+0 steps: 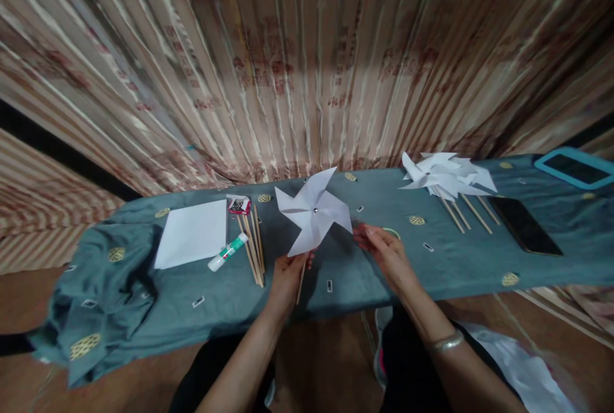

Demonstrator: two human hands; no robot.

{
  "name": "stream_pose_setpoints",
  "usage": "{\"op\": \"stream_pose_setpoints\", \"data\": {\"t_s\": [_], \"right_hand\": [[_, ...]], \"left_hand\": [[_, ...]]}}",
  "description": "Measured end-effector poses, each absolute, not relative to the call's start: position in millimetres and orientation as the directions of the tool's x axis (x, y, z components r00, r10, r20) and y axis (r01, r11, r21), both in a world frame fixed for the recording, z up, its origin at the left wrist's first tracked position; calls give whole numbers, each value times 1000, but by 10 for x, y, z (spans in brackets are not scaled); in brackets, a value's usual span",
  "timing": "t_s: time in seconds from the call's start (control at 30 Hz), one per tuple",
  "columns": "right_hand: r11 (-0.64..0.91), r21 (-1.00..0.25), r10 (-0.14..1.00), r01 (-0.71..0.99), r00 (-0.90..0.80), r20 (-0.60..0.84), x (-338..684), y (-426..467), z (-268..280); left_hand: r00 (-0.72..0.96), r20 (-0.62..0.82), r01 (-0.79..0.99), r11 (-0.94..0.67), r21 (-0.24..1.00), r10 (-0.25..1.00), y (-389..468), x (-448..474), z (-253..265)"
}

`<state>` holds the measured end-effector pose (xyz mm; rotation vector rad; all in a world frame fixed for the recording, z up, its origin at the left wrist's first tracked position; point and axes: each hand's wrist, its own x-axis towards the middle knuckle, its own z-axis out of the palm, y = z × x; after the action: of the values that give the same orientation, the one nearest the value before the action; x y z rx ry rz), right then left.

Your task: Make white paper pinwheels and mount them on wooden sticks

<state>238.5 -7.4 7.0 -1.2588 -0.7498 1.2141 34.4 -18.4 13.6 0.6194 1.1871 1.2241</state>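
Observation:
A white paper pinwheel with a small shiny pin at its centre faces up over the cloth-covered table. My left hand is closed around its wooden stick, just below the blades. Beside the right-hand blade tip is my right hand, its fingers loosely bent and slightly apart, with nothing visible in them. Whether those fingertips touch the paper is unclear. Partly hidden behind that hand, a pale green ring-shaped thing lies on the cloth.
Left: a stack of white paper, a glue stick, several wooden sticks and a small red-edged packet. Right: several finished pinwheels, a black phone and a blue-framed device. A curtain hangs behind the table.

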Motion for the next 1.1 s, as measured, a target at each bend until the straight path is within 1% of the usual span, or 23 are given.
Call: {"op": "stream_pose_setpoints", "data": {"t_s": [0.07,0.1,0.2,0.27,0.37,0.53,0.73,0.9,1.1], "right_hand": [[-154,-971,964,-184,188,-188,2333,-132,75],[-167,-976,975,-139,125,-185,2285,-172,77],[-183,-983,976,-28,-125,-178,2066,-323,72],[-165,-986,954,10,-252,-162,1897,-419,56],[-126,-992,936,19,-329,-125,1702,-504,27],[-85,-996,942,18,-324,-87,1607,-485,11],[-9,-991,963,130,-265,-44,1690,-422,38],[25,-979,962,204,-270,-32,1786,-435,75],[27,-981,965,194,-262,-25,1866,-444,146]], "left_hand": [[-126,-327,-396,255,882,937,-169,326,123],[-135,-313,-397,238,886,940,-167,322,117],[-132,-261,-373,195,907,956,-184,330,118],[-112,-235,-348,184,919,966,-203,353,139],[-84,-227,-310,191,931,970,-227,402,188],[-34,-232,-247,216,945,972,-237,452,238],[-2,-180,-225,175,959,984,-245,391,181],[21,-183,-192,184,964,983,-280,334,147],[31,-180,-138,183,973,983,-309,331,225]]}}
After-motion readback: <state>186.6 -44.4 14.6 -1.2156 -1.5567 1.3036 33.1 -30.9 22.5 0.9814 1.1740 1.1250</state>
